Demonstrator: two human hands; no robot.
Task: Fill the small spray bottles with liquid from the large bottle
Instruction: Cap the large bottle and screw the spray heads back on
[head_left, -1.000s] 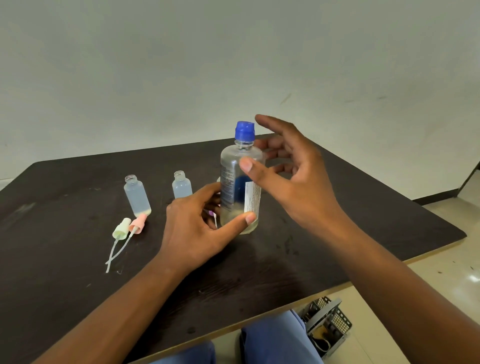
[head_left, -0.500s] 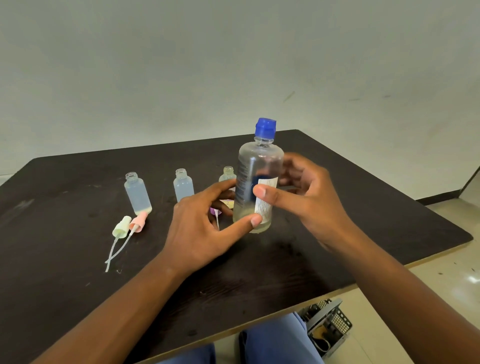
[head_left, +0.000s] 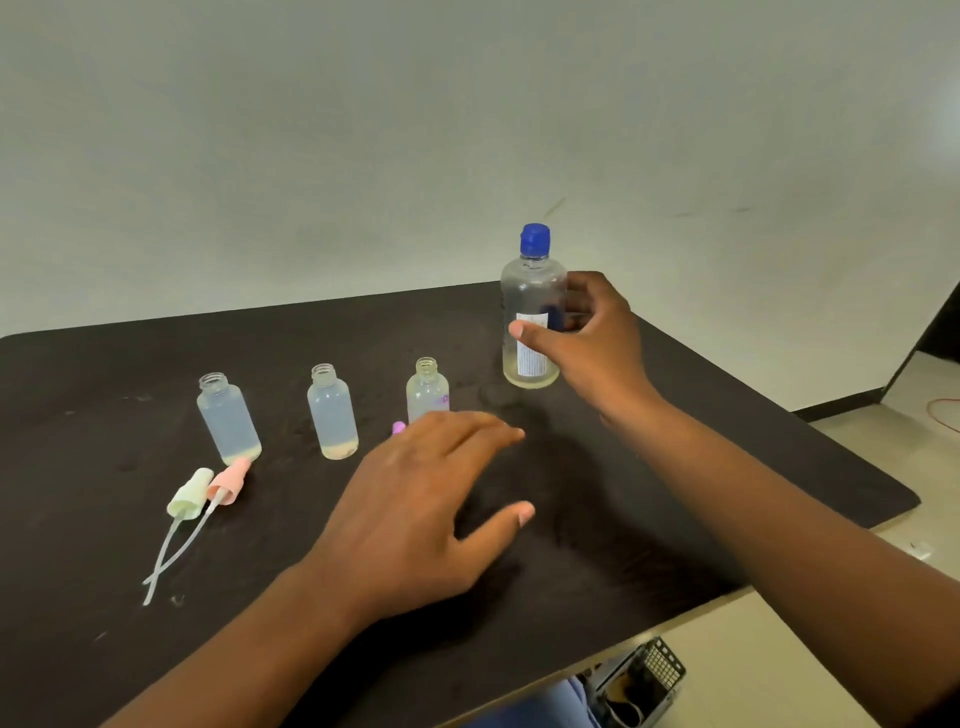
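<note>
The large bottle (head_left: 533, 317) stands upright toward the far right of the dark tabletop (head_left: 727, 467), with its blue cap (head_left: 535, 240) screwed on. It is clear plastic with a white label, and only a shallow layer of yellowish liquid shows at its base. The right hand (head_left: 592, 343) grips the bottle at mid-height: the thumb lies across the label on the near side and the fingers (head_left: 584, 291) curl round the far side.

Three small spray bottles stand uncapped in a row to the left of the large bottle, well apart from one another. The left small bottle (head_left: 227, 418) and the middle small bottle (head_left: 332, 413) each hold a little liquid at the bottom. The right small bottle (head_left: 427, 391) stands just beyond the left hand; its level cannot be told.

The left hand (head_left: 415, 514) is spread palm-down above the tabletop, fingers extended and thumb out, holding nothing. A small purple piece (head_left: 398, 427) shows at its far edge.

A green spray head (head_left: 190, 493) and a pink spray head (head_left: 228, 480) lie side by side on the tabletop near the left small bottle, their dip tubes crossing.
</note>
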